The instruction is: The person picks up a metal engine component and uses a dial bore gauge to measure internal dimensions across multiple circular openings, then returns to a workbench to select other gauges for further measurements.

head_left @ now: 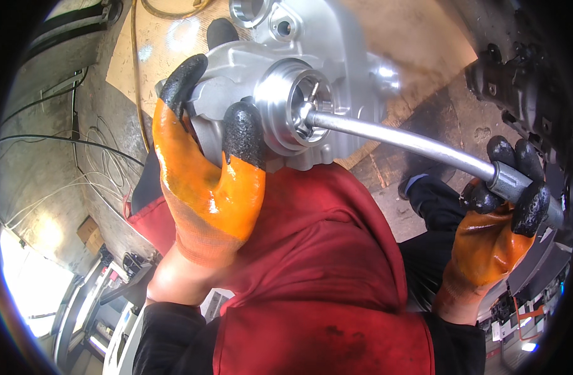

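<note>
A silver cast-metal housing (230, 72) with a machined round collar is in front of me, above my red apron. My left hand (208, 156), in an orange glove with black fingertips, grips its left side, with fingers and thumb around the casting. In my right hand (498, 206), gloved the same way, is a long metal rod tool (405, 140); the fingers close around its thicker grey sleeve at the right. The tool's thin end reaches into the bore of the collar (286, 119). Its tip is partly hidden inside the bore.
Under the housing lies a tan board (417, 62) on a stained floor. A yellow-brown hose (136, 81) runs along the left, with thin loose wires (105, 156) beside it. Dark metal parts (523, 94) stand at the right. My apron (336, 250) hangs below the housing.
</note>
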`<action>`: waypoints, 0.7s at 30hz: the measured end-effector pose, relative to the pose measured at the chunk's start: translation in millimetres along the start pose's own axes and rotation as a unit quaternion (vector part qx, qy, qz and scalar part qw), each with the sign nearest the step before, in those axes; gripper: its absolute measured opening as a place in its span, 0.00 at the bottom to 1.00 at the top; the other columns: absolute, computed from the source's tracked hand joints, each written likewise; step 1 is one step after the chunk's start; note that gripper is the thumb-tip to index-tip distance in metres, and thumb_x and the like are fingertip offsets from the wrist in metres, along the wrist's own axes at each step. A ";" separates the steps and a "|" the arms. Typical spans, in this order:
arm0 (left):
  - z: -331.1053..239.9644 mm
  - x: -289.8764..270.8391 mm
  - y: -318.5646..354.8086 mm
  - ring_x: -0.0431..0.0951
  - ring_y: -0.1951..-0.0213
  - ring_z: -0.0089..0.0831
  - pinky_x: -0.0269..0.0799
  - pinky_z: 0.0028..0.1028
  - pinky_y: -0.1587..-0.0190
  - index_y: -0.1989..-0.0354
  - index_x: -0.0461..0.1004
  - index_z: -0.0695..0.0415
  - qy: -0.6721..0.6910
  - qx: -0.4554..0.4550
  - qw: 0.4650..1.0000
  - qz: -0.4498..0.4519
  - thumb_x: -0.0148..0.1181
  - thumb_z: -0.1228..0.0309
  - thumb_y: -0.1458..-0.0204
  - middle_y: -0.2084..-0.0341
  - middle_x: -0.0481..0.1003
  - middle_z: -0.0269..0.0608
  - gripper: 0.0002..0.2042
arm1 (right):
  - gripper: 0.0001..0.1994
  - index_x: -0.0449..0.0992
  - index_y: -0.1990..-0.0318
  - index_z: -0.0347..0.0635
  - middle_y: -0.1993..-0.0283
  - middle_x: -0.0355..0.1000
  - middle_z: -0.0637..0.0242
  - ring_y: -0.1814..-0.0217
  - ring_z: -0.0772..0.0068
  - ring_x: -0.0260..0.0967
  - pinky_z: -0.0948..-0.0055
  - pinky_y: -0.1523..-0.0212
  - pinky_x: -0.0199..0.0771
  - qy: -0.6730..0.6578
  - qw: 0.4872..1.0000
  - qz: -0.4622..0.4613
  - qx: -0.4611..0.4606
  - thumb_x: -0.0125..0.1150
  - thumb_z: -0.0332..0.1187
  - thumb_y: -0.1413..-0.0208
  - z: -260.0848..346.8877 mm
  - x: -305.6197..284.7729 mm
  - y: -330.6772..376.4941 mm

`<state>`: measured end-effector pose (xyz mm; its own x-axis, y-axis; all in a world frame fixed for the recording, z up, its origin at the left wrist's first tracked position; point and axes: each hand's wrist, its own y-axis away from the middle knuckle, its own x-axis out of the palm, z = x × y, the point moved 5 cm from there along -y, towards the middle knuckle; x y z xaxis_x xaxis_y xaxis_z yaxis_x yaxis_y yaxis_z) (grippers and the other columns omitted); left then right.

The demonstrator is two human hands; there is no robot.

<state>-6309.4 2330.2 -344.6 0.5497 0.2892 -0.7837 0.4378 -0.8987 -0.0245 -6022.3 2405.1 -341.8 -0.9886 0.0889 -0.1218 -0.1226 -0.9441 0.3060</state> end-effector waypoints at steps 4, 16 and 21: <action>-0.5 -1.0 -0.4 0.69 0.38 0.40 0.56 0.33 0.33 0.38 0.67 0.65 -0.001 0.003 1.000 0.006 0.56 0.72 0.38 0.42 0.71 0.51 0.20 | 0.29 0.66 0.38 0.33 0.50 0.76 0.46 0.57 0.64 0.78 0.72 0.62 0.83 0.111 0.993 -0.022 -0.038 0.50 0.51 0.31 2.6 1.5 0.6; 3.1 4.1 -0.1 0.67 0.37 0.37 0.54 0.33 0.32 0.37 0.65 0.65 0.074 -0.028 0.997 0.000 0.55 0.73 0.37 0.40 0.69 0.50 0.21 | 0.28 0.67 0.40 0.32 0.52 0.76 0.48 0.60 0.65 0.77 0.73 0.64 0.81 -0.022 1.000 -0.015 -0.005 0.49 0.51 0.32 3.7 8.0 2.2; 0.6 1.0 2.0 0.66 0.37 0.36 0.53 0.32 0.32 0.37 0.65 0.66 0.029 -0.029 0.999 0.002 0.55 0.73 0.37 0.40 0.70 0.48 0.21 | 0.26 0.68 0.41 0.33 0.53 0.76 0.51 0.63 0.67 0.76 0.75 0.67 0.79 -0.018 1.000 0.018 -0.008 0.47 0.49 0.31 2.5 7.0 1.2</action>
<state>-6308.4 2328.4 -345.8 0.5902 0.3060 -0.7470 0.4749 -0.8799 0.0147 -6029.6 2405.4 -340.0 -0.9948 0.0655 -0.0775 -0.0856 -0.9518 0.2946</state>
